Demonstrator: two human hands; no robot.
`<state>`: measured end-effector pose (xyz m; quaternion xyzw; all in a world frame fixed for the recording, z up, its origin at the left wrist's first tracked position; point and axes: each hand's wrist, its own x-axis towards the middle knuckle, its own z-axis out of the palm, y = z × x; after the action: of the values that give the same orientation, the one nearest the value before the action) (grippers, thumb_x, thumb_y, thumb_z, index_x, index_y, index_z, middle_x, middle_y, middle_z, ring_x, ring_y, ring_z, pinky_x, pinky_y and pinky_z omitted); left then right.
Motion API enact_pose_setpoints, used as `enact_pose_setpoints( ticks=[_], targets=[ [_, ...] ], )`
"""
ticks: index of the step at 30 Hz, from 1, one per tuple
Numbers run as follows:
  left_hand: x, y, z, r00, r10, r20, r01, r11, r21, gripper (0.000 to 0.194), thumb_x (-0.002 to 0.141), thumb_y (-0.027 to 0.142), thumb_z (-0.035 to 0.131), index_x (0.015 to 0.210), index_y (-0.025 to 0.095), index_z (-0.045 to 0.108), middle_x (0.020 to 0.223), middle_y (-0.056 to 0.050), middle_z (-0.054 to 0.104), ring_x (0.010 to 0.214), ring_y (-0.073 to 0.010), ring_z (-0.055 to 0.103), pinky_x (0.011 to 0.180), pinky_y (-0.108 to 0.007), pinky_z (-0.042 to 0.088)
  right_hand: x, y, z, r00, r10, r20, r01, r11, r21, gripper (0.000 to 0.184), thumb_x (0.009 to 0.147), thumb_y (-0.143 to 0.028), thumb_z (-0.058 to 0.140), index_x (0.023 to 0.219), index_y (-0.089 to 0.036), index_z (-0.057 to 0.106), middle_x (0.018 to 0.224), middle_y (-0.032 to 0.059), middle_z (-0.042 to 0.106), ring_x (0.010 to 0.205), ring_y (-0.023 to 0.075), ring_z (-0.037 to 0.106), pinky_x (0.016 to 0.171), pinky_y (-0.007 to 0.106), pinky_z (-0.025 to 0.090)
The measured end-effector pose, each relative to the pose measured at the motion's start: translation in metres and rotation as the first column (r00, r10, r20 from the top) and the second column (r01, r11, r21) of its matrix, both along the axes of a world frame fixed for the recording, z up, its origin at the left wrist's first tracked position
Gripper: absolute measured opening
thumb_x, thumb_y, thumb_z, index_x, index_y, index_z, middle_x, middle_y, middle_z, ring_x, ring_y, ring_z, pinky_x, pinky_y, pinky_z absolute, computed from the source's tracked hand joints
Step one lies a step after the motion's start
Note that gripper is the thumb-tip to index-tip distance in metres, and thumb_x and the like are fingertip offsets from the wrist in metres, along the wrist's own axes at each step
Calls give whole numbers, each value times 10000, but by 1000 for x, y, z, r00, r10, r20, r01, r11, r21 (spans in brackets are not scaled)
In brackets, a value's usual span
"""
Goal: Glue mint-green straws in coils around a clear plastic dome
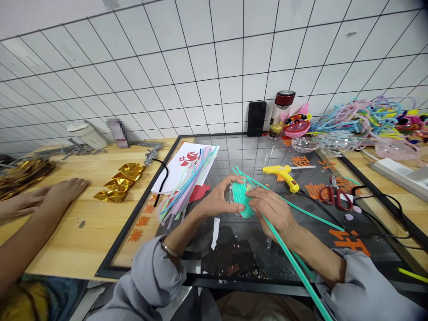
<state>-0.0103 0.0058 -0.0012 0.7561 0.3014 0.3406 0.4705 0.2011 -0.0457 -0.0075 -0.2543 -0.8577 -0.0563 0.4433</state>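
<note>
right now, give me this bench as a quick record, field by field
left hand: grips clear plastic piece wound with green cord
right hand: on the green cord
beyond right hand: yellow glue gun
right side: red-handled scissors
left side: pastel strips across white paper
near wall: black phone, red-lidded bottle
far left: co-worker's hands on wooden table

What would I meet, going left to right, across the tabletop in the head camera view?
Another person's hand, gold foil, pastel strips, green-wrapped piece, yellow glue gun, red-handled scissors, white power strip.

Strand bundle (189, 185) left of coil (239, 196), glue gun (279, 170) right
</note>
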Motion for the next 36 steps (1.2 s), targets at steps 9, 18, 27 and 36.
enact_pose_setpoints(
  ticks=[9, 18, 27, 36],
  targets=[
    [1, -1, 3, 1000, -16, -3, 16, 999, 30, 599, 672, 424, 825, 1139, 212, 516, 1430, -142, 483, 1344, -310, 465, 1143, -468, 300, 0, 0, -1, 1000, -8, -15, 8, 1000, 2, 268, 849, 22, 492, 1041, -133, 598, 1084, 156, 703, 1056, 245, 658, 910, 436, 574],
    [-1, 0, 3, 1000, -10, -30, 11, 999, 31, 616, 673, 422, 820, 1158, 215, 501, 1378, -126, 520, 1317, -315, 483, 1146, -496, 315, 0, -1, 1, 1000, -1, -23, 0, 1000, -18, 258, 856, -3, 480, 1028, -138, 617, 1074, 158, 711, 1057, 249, 669, 898, 429, 579],
    [-2, -1, 0, 1000, 2, -26, -1, 1000, 21, 640, 686, 460, 809, 1178, 224, 475, 1350, -110, 530, 1307, -298, 487, 1137, -467, 335, -1, 0, 3, 999, -5, -49, 5, 1000, 2, 250, 874, -21, 458, 1018, -148, 618, 1054, 148, 715, 1027, 231, 679, 893, 426, 589],
    [0, 0, 2, 1000, -25, 7, 25, 999, 34, 562, 692, 414, 803, 1123, 223, 499, 1334, -113, 545, 1290, -293, 502, 1138, -470, 318, 0, 0, -1, 999, 2, -48, -3, 1000, -27, 270, 865, -10, 463, 1035, -150, 619, 1072, 149, 712, 1045, 241, 676, 908, 439, 581]
  ],
)
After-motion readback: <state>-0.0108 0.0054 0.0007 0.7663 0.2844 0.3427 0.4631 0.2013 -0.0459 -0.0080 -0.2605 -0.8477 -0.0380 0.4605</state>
